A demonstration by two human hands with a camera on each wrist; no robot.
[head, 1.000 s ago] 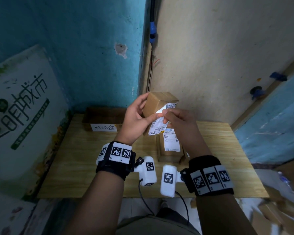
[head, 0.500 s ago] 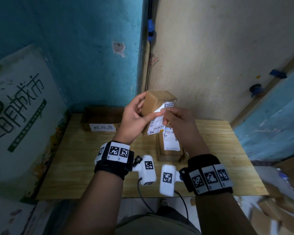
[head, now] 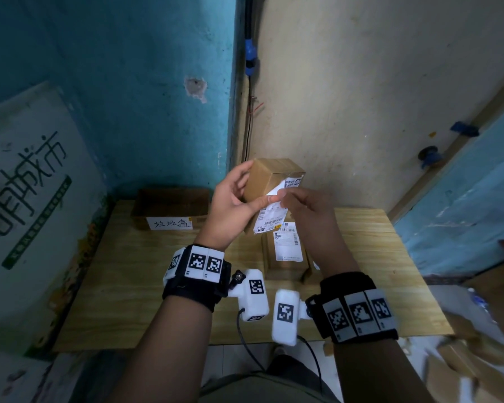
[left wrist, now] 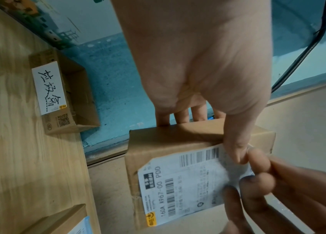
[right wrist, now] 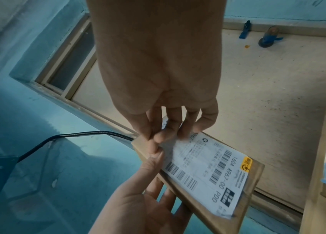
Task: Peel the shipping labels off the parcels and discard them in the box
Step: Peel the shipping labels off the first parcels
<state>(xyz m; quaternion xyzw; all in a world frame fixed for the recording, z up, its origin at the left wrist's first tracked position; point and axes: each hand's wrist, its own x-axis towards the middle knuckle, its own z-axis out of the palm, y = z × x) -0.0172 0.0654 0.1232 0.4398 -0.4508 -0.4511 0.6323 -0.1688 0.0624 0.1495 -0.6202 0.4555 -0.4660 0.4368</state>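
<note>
My left hand (head: 240, 196) holds a small brown parcel (head: 269, 177) up above the table, thumb pressed on its front and fingers behind. A white shipping label (head: 269, 219) is partly lifted from it, its upper edge folded back. My right hand (head: 288, 199) pinches that loose edge between thumb and fingers, next to the left thumb. The left wrist view shows the label (left wrist: 188, 178) and the right fingertips (left wrist: 258, 164) on its corner. In the right wrist view the label (right wrist: 208, 171) still sticks along most of the parcel (right wrist: 255, 175).
An open cardboard box (head: 169, 206) with a handwritten white tag stands at the table's back left against the blue wall. A second parcel (head: 285, 269) bearing its own label (head: 287, 242) lies on the wooden table (head: 128, 271) below my hands. Cardboard scraps lie on the floor at right.
Both hands and the parcel stay almost where they were. The right hand keeps its pinch, and the label's peeled edge looks pulled slightly further off the parcel.
</note>
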